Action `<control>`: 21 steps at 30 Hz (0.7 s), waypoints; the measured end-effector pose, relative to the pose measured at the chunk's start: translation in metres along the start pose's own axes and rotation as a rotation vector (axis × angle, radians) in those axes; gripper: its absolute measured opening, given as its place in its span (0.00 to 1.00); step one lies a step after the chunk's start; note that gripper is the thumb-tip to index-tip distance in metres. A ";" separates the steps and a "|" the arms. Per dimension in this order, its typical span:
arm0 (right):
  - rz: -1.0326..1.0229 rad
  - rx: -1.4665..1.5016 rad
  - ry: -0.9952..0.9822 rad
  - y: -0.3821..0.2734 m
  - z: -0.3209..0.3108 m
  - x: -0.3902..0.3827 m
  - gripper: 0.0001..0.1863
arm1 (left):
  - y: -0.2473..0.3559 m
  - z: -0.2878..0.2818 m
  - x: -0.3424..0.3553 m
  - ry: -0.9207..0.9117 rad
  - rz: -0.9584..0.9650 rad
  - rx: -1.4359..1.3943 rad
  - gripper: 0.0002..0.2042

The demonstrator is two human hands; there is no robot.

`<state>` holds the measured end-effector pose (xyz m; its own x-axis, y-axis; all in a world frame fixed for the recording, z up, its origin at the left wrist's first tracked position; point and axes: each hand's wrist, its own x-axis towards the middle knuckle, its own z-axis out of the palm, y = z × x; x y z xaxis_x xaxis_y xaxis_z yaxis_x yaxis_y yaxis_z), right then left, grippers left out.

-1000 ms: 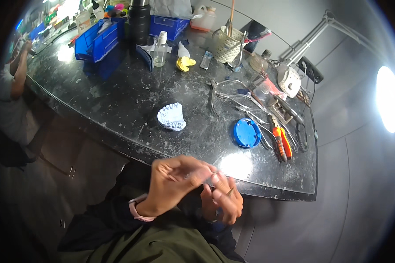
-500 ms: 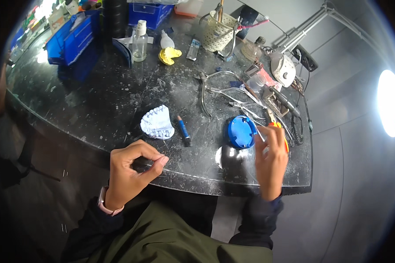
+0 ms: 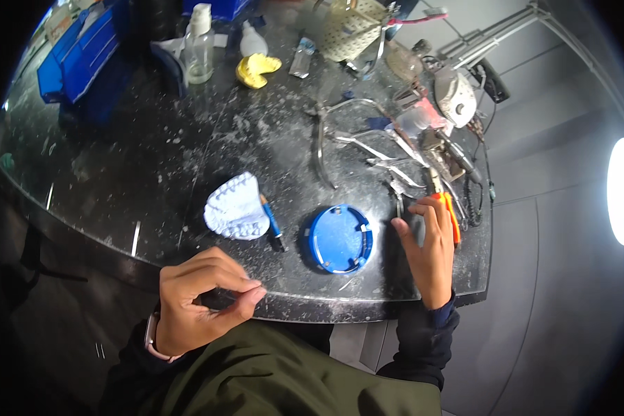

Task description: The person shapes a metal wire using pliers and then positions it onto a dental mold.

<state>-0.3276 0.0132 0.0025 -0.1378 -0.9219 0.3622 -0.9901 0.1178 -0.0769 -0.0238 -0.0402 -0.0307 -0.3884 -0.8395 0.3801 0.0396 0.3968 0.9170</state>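
Note:
My left hand [image 3: 204, 298] is raised over the table's front edge, thumb and forefinger pinched together; whatever they hold, if anything, is too small to make out. Beyond it lies a white plaster dental model [image 3: 236, 208], with a blue pencil-like stick [image 3: 272, 220] close against its right side. A round blue lid-like dish [image 3: 340, 240] with small blocks around its inner rim sits between my hands. At the right, my right hand [image 3: 428, 249] is open, its thumb and fingers apart beside the slim metal handles of a small plier [image 3: 398, 194]. An orange-handled tool [image 3: 452, 218] lies just past these fingers.
Several metal pliers [image 3: 367, 142] and a handpiece [image 3: 460, 158] crowd the right side. Farther back stand a perforated basket [image 3: 350, 35], a yellow dental piece [image 3: 256, 71], a clear pump bottle [image 3: 200, 52] and a blue bin [image 3: 80, 59]. A lamp arm [image 3: 496, 38] rises at the far right.
The blue dish has shifted left and nearer to me. My right hand has left its side and opened by the pliers. My left hand keeps its pinch; the whole view has shifted slightly.

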 end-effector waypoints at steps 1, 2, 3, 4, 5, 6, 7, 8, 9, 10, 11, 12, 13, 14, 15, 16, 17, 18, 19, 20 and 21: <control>0.023 0.045 -0.046 0.000 0.002 0.000 0.13 | 0.000 -0.001 0.000 0.004 0.016 -0.004 0.06; 0.004 -0.019 -0.064 0.000 0.004 -0.001 0.11 | -0.001 -0.001 0.000 0.013 0.025 -0.010 0.06; 0.010 -0.054 -0.088 -0.001 0.005 -0.002 0.09 | -0.001 -0.001 0.000 0.005 0.049 -0.007 0.06; -0.037 -0.158 -0.040 -0.001 0.006 -0.004 0.09 | -0.001 -0.001 -0.001 -0.002 0.068 -0.009 0.06; -0.110 -0.235 0.024 -0.001 0.007 -0.004 0.09 | -0.001 -0.001 -0.001 -0.008 0.087 -0.016 0.07; -0.127 -0.210 0.014 0.001 0.009 -0.003 0.08 | -0.001 0.000 -0.002 -0.003 0.105 -0.027 0.07; -0.148 -0.114 -0.035 0.005 0.011 -0.001 0.08 | 0.001 0.000 -0.002 0.002 0.117 -0.020 0.07; -0.185 -0.061 -0.083 0.009 0.014 0.001 0.09 | 0.003 0.001 -0.003 -0.001 0.123 -0.014 0.08; -0.219 -0.003 -0.134 0.015 0.016 0.003 0.09 | 0.005 0.003 -0.004 -0.002 0.120 -0.019 0.08; -0.230 -0.009 -0.139 0.020 0.018 0.004 0.09 | 0.008 0.006 -0.005 -0.008 0.130 -0.009 0.09; -0.242 -0.008 -0.143 0.026 0.020 0.004 0.09 | 0.012 0.008 -0.007 -0.007 0.157 0.012 0.10; -0.252 -0.009 -0.148 0.031 0.022 0.004 0.09 | 0.015 0.010 -0.008 -0.006 0.183 0.025 0.10; -0.265 -0.011 -0.149 0.035 0.024 0.004 0.09 | 0.018 0.013 -0.010 -0.003 0.213 0.037 0.10; -0.287 0.017 -0.115 0.038 0.023 0.003 0.09 | 0.021 0.015 -0.011 -0.003 0.241 0.037 0.10; -0.338 0.060 -0.037 0.039 0.022 0.002 0.08 | 0.024 0.017 -0.013 0.002 0.261 0.029 0.09; -0.295 0.078 -0.004 0.039 0.019 0.000 0.08 | 0.027 0.020 -0.014 0.017 0.291 0.041 0.09; -0.278 0.057 0.031 0.038 0.015 -0.002 0.08 | 0.030 0.022 -0.016 0.032 0.295 0.043 0.09; -0.231 0.113 0.090 0.035 0.009 -0.006 0.07 | 0.034 0.024 -0.017 0.027 0.304 0.034 0.09; -0.244 0.159 0.187 0.031 0.004 -0.008 0.06 | 0.037 0.027 -0.019 0.015 0.300 0.026 0.09; -0.149 0.212 0.268 0.025 -0.004 -0.017 0.04 | 0.041 0.031 -0.020 0.016 0.297 0.007 0.09; -0.053 0.263 0.349 0.016 -0.012 -0.031 0.04 | 0.044 0.035 -0.021 0.015 0.294 -0.012 0.09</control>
<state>-0.3393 0.0481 0.0014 -0.1335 -0.7385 0.6609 -0.9613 -0.0657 -0.2676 -0.0455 0.0081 -0.0026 -0.3448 -0.6945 0.6315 0.1597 0.6195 0.7686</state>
